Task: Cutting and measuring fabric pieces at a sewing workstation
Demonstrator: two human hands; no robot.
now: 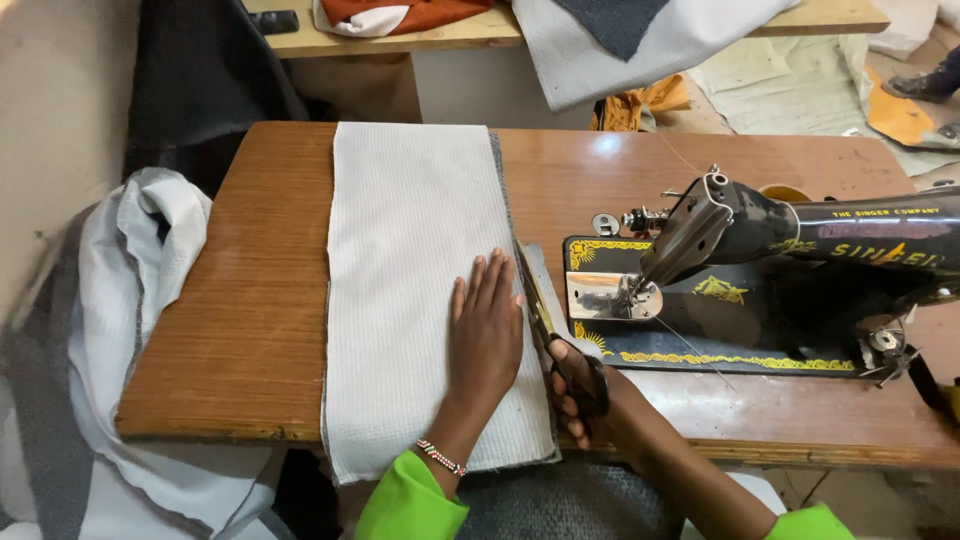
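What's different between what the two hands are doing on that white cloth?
The left hand lies flat and open on the white cloth, fingers spread and pressing it to the wooden table; the right hand is curled around scissors. The left hand holds no tool and wears a beaded bracelet at the wrist; the right works at the cloth's right edge, beside the black sewing machine. Both come out of bright green sleeves.

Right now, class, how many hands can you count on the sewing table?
2: the left hand lies flat on the white cloth; the right hand holds scissors at the cloth's right edge.
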